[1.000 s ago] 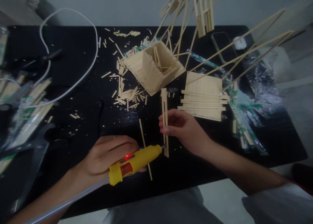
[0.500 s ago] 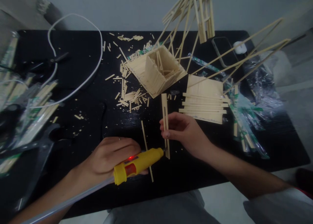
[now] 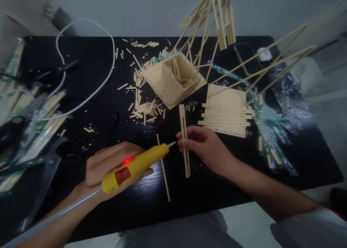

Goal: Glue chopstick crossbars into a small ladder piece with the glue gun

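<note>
My left hand [image 3: 116, 165] is wrapped round a yellow hot glue gun [image 3: 138, 165] with a red light glowing on its side. A clear glue stick [image 3: 62, 212] runs out of its back end. The gun's metal nozzle points right and stands just short of my right hand [image 3: 203, 145]. Between thumb and fingers, my right hand pinches a narrow frame of wooden chopsticks [image 3: 182, 118], held lengthwise with a slot between its sticks. A single chopstick [image 3: 165, 172] lies on the black table, partly behind the gun.
An open wooden stick box [image 3: 176, 78] on a square base stands at the back. Right of it lies a stick panel [image 3: 227, 96] with loose sticks on top. Cut bits [image 3: 146, 107], a white cable [image 3: 112, 56], pliers [image 3: 50, 161], a phone [image 3: 247, 58] and wrapped chopsticks [image 3: 275, 143] lie around.
My left hand has drawn the glue gun back left and up, its nozzle leaving the lower end of the chopstick frame. My right hand keeps its pinch nearly in place.
</note>
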`<state>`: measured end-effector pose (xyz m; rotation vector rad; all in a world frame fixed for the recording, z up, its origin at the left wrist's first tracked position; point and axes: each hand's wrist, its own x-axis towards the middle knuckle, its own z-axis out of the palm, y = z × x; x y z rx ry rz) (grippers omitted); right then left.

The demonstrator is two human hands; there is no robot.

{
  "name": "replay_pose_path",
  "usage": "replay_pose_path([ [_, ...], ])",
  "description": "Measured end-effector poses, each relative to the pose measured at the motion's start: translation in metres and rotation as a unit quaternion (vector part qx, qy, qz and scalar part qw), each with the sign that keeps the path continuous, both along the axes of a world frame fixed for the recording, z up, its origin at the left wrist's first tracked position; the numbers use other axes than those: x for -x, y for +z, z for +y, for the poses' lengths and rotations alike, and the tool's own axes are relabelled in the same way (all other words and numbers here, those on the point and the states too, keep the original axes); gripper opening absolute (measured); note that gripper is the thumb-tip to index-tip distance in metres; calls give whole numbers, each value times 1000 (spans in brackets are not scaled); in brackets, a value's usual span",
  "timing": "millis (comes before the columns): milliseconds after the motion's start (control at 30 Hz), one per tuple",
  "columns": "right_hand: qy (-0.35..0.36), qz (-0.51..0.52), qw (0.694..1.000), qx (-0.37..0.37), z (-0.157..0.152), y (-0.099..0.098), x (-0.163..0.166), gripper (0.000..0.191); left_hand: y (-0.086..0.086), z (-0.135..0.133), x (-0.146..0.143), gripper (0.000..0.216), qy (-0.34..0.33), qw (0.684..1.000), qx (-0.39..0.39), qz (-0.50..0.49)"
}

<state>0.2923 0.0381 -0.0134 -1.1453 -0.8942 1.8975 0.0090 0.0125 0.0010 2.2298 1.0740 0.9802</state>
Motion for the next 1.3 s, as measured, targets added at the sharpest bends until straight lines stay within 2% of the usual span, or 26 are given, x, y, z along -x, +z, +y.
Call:
replay_pose_path([
  [167,25,-56,998,-16,-2,7,1,33,-8,-4,12,11,70,997,15,27],
  [400,46,-84,994,-53,-7,5,2,38,-9,-3,11,12,57,998,13,34],
  [933,29,-120,987,-99,-14,5,4,24,-2,-7,-1,12,58,998,13,35],
  [1300,32,-193,957,-213,-15,5,5,15,-4,-8,-1,14,59,998,8,32],
])
